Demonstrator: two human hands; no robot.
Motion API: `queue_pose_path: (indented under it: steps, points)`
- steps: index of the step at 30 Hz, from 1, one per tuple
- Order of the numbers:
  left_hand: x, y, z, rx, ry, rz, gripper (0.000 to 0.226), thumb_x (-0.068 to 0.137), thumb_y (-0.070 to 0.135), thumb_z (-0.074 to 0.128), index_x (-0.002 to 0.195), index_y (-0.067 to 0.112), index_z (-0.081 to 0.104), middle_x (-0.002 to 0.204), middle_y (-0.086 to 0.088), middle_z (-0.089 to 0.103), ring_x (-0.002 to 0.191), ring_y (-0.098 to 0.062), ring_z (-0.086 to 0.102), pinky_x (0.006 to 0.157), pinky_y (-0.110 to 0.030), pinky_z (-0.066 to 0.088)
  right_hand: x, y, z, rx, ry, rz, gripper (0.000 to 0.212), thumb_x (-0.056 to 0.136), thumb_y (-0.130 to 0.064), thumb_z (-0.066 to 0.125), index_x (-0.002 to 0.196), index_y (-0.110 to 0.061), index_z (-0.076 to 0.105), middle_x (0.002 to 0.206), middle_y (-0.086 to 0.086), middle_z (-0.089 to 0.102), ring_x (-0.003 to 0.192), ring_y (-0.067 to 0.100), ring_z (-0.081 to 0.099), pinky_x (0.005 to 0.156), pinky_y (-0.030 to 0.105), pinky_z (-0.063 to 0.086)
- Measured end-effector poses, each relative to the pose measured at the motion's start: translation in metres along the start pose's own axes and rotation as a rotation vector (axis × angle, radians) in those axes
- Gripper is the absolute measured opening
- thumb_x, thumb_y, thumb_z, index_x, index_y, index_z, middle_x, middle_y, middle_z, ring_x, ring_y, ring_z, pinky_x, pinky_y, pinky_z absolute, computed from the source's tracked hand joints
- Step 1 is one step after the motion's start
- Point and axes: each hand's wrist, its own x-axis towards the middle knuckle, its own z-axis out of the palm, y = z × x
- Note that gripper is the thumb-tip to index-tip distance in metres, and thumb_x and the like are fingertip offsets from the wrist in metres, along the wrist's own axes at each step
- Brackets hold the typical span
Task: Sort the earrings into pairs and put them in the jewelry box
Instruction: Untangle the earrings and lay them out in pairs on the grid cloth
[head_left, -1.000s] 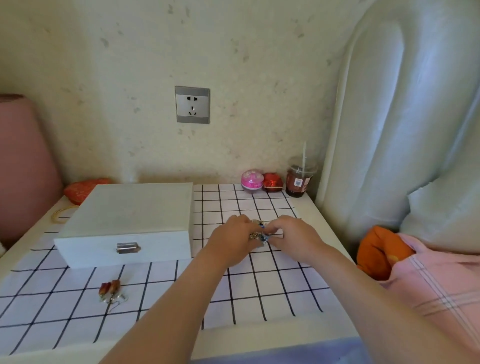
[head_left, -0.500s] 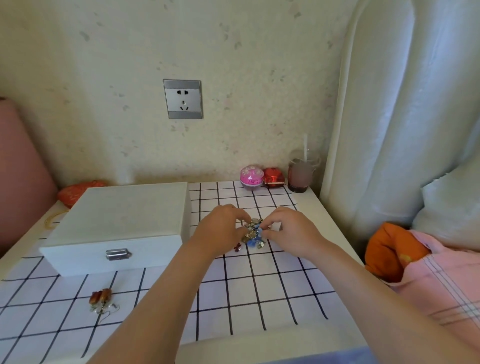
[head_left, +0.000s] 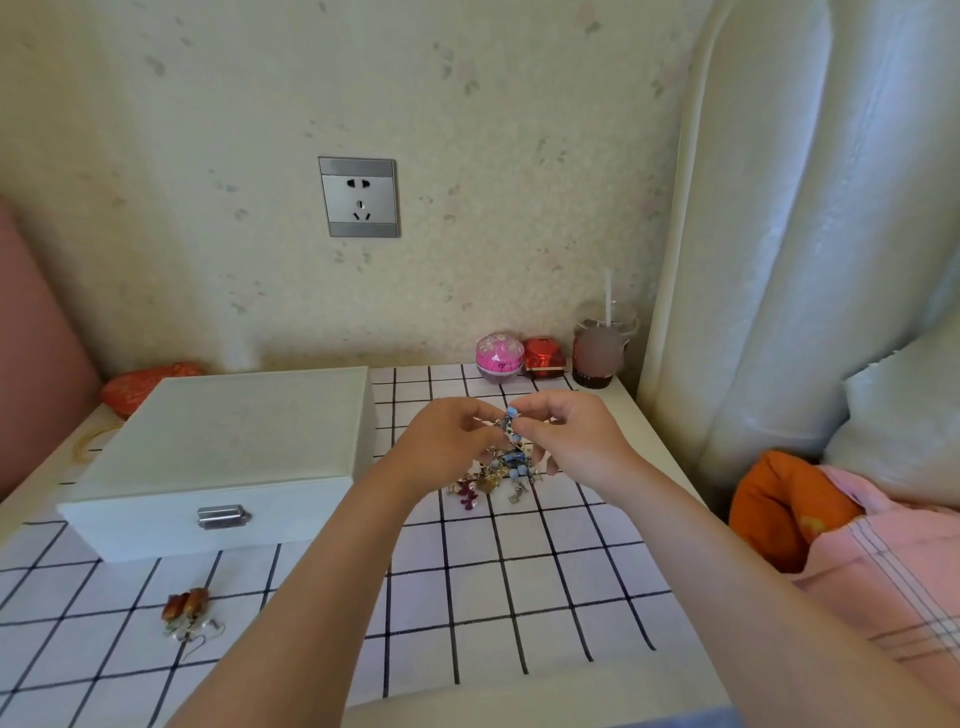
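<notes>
Pinching a blue earring (head_left: 511, 427) between left hand (head_left: 447, 444) and right hand (head_left: 574, 441) fingers (head_left: 535, 408), you dangle it vertically above the pile (head_left: 491, 480); the jewelry box (head_left: 228, 447) lies leftward.

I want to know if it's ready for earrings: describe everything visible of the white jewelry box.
The white rectangular jewelry box is matte, possibly painted wood or leatherette, low and wide. Its flat lid is closed, with a small silver metal clasp centred on the front wall. It sits flat on the left part of the white black-checked cloth, to the left of the left hand and right hand; neither touches it.
</notes>
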Motion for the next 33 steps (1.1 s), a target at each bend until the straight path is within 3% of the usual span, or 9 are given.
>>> queue_pose_path:
  steps: [5, 10, 13, 17, 19, 21, 26, 30, 33]
  points:
    - [0.000, -0.003, -0.003, 0.080, -0.023, -0.084, 0.031, 0.100, 0.007, 0.045, 0.111, 0.025, 0.068, 0.102, -0.003, 0.071, 0.069, -0.008, 0.069, 0.066, -0.024, 0.055, 0.003, -0.002, 0.005, 0.061, -0.093, 0.096, 0.017, 0.093, -0.008, 0.067, 0.108, -0.012, 0.075, 0.097, 0.011, 0.073, 0.079, 0.017, 0.073, 0.065, 0.032, 0.062]
    - [0.001, 0.002, -0.012, 0.090, -0.060, -0.185, 0.054, 0.085, -0.017, 0.038, 0.120, 0.018, 0.061, 0.116, -0.003, 0.065, 0.089, -0.017, 0.064, 0.064, -0.022, 0.045, 0.003, -0.006, 0.006, 0.101, -0.123, 0.123, 0.015, 0.094, -0.007, 0.066, 0.107, -0.010, 0.073, 0.097, 0.010, 0.076, 0.087, 0.019, 0.075, 0.068, 0.036, 0.063]
    - [-0.001, 0.006, -0.012, 0.113, -0.066, -0.120, 0.044, 0.089, -0.004, 0.048, 0.120, 0.022, 0.067, 0.115, 0.003, 0.067, 0.105, -0.014, 0.062, 0.068, -0.016, 0.044, 0.002, -0.010, 0.005, 0.140, -0.118, 0.110, 0.016, 0.093, -0.005, 0.067, 0.108, -0.009, 0.071, 0.095, 0.011, 0.076, 0.082, 0.021, 0.075, 0.065, 0.036, 0.062]
    - [-0.005, 0.005, -0.007, 0.066, 0.021, -0.028, 0.011, 0.086, 0.027, 0.070, 0.096, 0.031, 0.072, 0.091, 0.001, 0.074, 0.083, -0.013, 0.069, 0.070, -0.022, 0.049, 0.001, -0.012, 0.005, 0.171, -0.098, 0.061, 0.018, 0.091, -0.008, 0.071, 0.108, -0.011, 0.072, 0.089, 0.008, 0.077, 0.071, 0.020, 0.073, 0.053, 0.030, 0.057]
    - [-0.004, 0.002, -0.008, 0.101, 0.075, -0.019, 0.002, 0.087, 0.028, 0.071, 0.088, 0.028, 0.072, 0.087, -0.003, 0.074, 0.079, -0.019, 0.070, 0.061, -0.021, 0.049, 0.006, -0.006, 0.005, 0.010, -0.007, 0.005, 0.016, 0.090, -0.013, 0.073, 0.104, -0.021, 0.072, 0.091, 0.001, 0.075, 0.070, 0.019, 0.073, 0.055, 0.027, 0.053]
    - [-0.004, 0.000, -0.010, 0.107, 0.095, -0.042, 0.007, 0.086, 0.031, 0.073, 0.085, 0.024, 0.073, 0.083, -0.002, 0.073, 0.080, -0.020, 0.070, 0.061, -0.024, 0.053, 0.011, 0.003, 0.001, -0.316, 0.064, -0.083, 0.015, 0.090, -0.019, 0.072, 0.095, -0.032, 0.073, 0.092, -0.011, 0.073, 0.076, 0.008, 0.069, 0.067, 0.022, 0.050]
    - [-0.003, -0.002, -0.012, 0.008, 0.094, -0.096, 0.010, 0.080, 0.034, 0.080, 0.079, 0.024, 0.077, 0.066, 0.006, 0.068, 0.063, -0.011, 0.061, 0.071, -0.032, 0.058, 0.008, 0.008, 0.004, -0.724, -0.062, -0.103, 0.009, 0.090, -0.034, 0.070, 0.097, -0.037, 0.075, 0.097, -0.019, 0.066, 0.091, 0.004, 0.059, 0.077, 0.028, 0.049]
    - [-0.005, 0.000, -0.013, -0.066, 0.033, -0.161, 0.018, 0.092, 0.030, 0.067, 0.093, 0.016, 0.078, 0.082, -0.003, 0.069, 0.061, -0.013, 0.057, 0.058, -0.024, 0.050, 0.008, 0.003, 0.013, -0.915, -0.095, -0.122, 0.012, 0.091, -0.032, 0.067, 0.095, -0.033, 0.078, 0.095, -0.015, 0.067, 0.087, 0.010, 0.061, 0.073, 0.032, 0.052]
    - [-0.007, 0.000, -0.011, -0.074, -0.063, -0.236, 0.023, 0.100, 0.020, 0.053, 0.100, 0.011, 0.074, 0.092, -0.010, 0.071, 0.069, -0.016, 0.060, 0.064, -0.026, 0.051, 0.009, 0.003, 0.017, -0.971, -0.063, -0.156, 0.016, 0.093, -0.028, 0.062, 0.095, -0.030, 0.078, 0.100, -0.010, 0.070, 0.091, 0.015, 0.064, 0.075, 0.035, 0.054]
